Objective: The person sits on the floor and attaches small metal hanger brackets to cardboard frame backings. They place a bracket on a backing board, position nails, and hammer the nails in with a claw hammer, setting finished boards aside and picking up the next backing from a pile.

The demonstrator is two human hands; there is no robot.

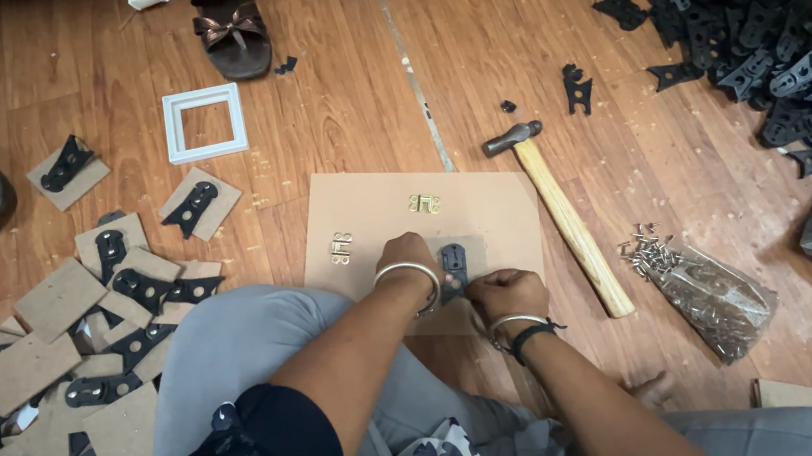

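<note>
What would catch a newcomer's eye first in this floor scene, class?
At the centre, the left hand and right hand press a black bracket onto a brown board. A wooden-handled hammer lies just right of it. A heap of black brackets fills the top right corner.

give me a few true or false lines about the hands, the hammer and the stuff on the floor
1. Both hands, left hand and right hand, touch the black bracket on the brown board. True.
2. The right hand holds the hammer. False: it lies on the floor beside the board.
3. The white square frame lies left of the board. True.
4. The bag of small nails sits on the board. False: it lies right of the hammer.
</note>
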